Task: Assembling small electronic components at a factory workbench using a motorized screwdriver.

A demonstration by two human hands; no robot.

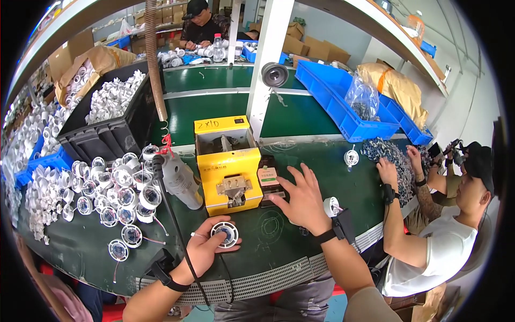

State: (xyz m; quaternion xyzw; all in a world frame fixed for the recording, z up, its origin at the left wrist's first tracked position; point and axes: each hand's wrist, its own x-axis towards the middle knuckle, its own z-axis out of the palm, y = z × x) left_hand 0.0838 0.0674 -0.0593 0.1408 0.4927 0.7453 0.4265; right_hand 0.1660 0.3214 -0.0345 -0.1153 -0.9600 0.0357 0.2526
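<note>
My left hand [201, 256] is closed around a round white plastic housing [224, 234] with a small circuit board inside, just in front of the yellow screw feeder [228, 172]. Spread fingers show my right hand [307, 203] open, its palm down over the bench. Its fingertips reach toward a small dark box with a pale label [266, 176], beside the feeder; whether they touch it I cannot tell. Left of the feeder, a grey cylindrical tool [182, 182] leans at a slant, with a red coiled cord at its top. A black cable runs down past my left wrist.
Many similar white housings [126, 197] with wires lie piled at left, before a black crate [107, 137] of white parts. Blue trays [343, 107] stand at the back right. A co-worker [434, 241] handles a heap of small parts [394, 161] at right; another person sits across.
</note>
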